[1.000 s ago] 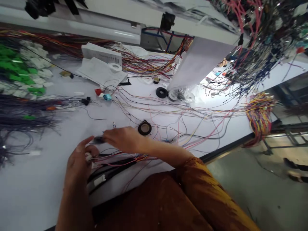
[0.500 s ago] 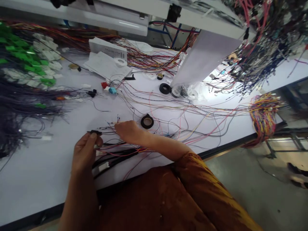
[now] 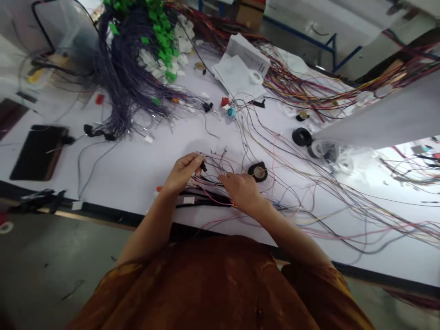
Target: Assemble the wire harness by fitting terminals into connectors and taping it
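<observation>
Left grip on black connector, right grip over loose wires

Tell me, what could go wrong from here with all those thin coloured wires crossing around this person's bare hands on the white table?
The thin multicoloured wires cross around the left hand and right hand, so a pull might snag a neighbouring wire. The small black connector at the left fingertips could slip away among them. The black-sleeved bundle lies close to the table's dark front edge and could possibly slide over it.
</observation>
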A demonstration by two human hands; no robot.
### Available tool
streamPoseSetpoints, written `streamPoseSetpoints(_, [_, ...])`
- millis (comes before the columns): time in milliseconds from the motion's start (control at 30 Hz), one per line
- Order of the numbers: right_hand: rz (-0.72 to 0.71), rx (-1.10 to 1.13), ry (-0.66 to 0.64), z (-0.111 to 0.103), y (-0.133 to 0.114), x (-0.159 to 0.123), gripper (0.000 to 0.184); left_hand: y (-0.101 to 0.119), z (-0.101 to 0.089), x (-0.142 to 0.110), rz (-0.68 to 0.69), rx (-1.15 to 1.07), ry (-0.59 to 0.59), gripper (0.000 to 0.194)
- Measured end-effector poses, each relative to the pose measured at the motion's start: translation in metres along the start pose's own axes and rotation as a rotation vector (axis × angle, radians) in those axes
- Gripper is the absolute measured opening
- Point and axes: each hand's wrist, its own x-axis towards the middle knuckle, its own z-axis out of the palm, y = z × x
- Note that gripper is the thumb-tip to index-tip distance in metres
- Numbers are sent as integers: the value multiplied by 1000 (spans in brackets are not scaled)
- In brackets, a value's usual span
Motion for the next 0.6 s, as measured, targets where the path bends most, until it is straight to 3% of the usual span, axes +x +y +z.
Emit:
streamPoseSetpoints(133, [-10,444,69,0,20,-2,28,12,-9,-7,-67,41,-125,32])
streamPoseSetpoints(233, [193,631,256,6,46,4,23,19,-17,-12,-75,117,-274,28])
streamPoseSetpoints(300, [302,635,298,13,58,8,17,20,-20,-13,-78,139,-323,25])
streamPoseSetpoints(367, [318,619,269,19,62,12,15,20,-21,-13,-88,153,-330,24])
streamPoseSetpoints(600, [336,319,20,25,35,19,13,19,-20,-13,-123,156,-320,23])
